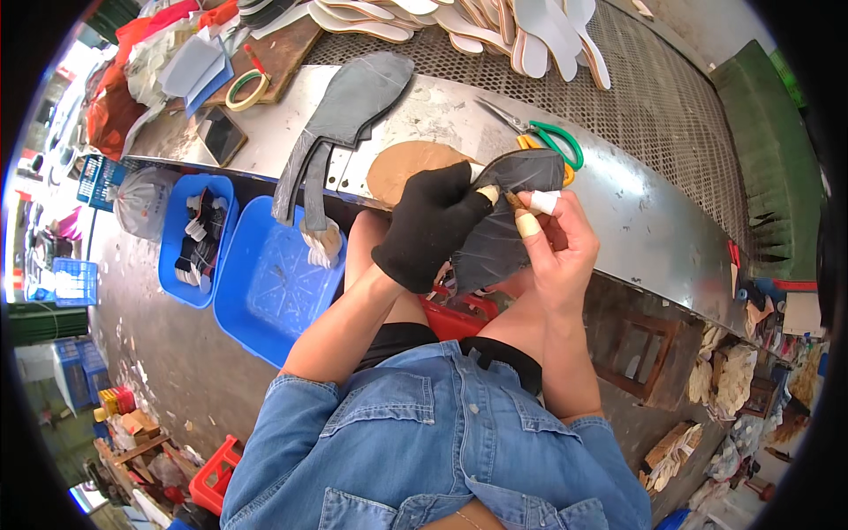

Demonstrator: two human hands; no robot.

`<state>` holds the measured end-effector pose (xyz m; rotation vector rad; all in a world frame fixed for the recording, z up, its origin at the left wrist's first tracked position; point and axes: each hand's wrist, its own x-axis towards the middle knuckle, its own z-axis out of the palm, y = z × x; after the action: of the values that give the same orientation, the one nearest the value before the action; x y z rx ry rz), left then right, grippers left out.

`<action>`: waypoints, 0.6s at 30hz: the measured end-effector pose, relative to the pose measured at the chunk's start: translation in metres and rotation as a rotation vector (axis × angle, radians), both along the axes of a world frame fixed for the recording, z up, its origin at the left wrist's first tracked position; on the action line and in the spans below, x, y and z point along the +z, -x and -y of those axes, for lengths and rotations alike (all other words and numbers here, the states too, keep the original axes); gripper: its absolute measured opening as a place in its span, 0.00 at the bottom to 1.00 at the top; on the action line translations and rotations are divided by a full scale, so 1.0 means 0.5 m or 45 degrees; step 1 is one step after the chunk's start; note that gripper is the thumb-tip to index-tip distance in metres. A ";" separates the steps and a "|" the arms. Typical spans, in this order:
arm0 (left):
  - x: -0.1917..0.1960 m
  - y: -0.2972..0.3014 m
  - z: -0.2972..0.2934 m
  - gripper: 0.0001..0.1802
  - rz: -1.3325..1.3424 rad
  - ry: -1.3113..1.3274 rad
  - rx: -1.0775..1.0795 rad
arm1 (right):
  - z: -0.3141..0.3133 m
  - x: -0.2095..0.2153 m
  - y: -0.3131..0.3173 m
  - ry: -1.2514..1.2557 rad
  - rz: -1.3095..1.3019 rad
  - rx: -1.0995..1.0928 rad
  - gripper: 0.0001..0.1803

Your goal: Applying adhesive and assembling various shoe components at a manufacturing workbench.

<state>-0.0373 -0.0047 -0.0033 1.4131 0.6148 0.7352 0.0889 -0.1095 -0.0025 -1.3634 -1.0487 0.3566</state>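
Denim shirt (424, 442) fills the bottom of the view, sleeves rolled up, and your forearms reach up from it toward the metal workbench (636, 212). Your left hand (430, 225), in a black glove with the fingertips cut off, is clamped around the dark grey shoe upper piece (503, 230), which hangs just in front of the bench edge, above your knees. Your right hand (556, 243) is bare except for tape wraps on the fingertips (528, 225), and it's pinching the top edge of that same piece right next to your left thumb. So both hands are closed on it, nothing spread out.

On the bench just behind your hands there's a tan oval cutout (411, 163) and green-handled scissors (543, 137). A bigger grey upper piece (353, 97) lies further left, its straps dangling over the edge. Two blue plastic bins (265, 283) sit on the floor to your left, and a stack of insoles (495, 26) is piled at the back.
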 end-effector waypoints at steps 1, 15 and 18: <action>-0.001 0.002 0.000 0.08 -0.033 0.028 0.017 | 0.001 0.006 -0.002 0.019 0.047 -0.007 0.09; 0.056 0.031 -0.024 0.12 -0.170 -0.026 -0.287 | 0.002 -0.003 0.000 -0.086 -0.163 0.113 0.09; 0.069 0.036 -0.039 0.12 -0.258 -0.025 -0.375 | 0.004 -0.016 -0.019 -0.096 -0.213 0.209 0.09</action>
<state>-0.0553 0.0150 0.0310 1.5673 0.5396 0.3683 0.0985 -0.1116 -0.0106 -1.1622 -1.0263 0.5381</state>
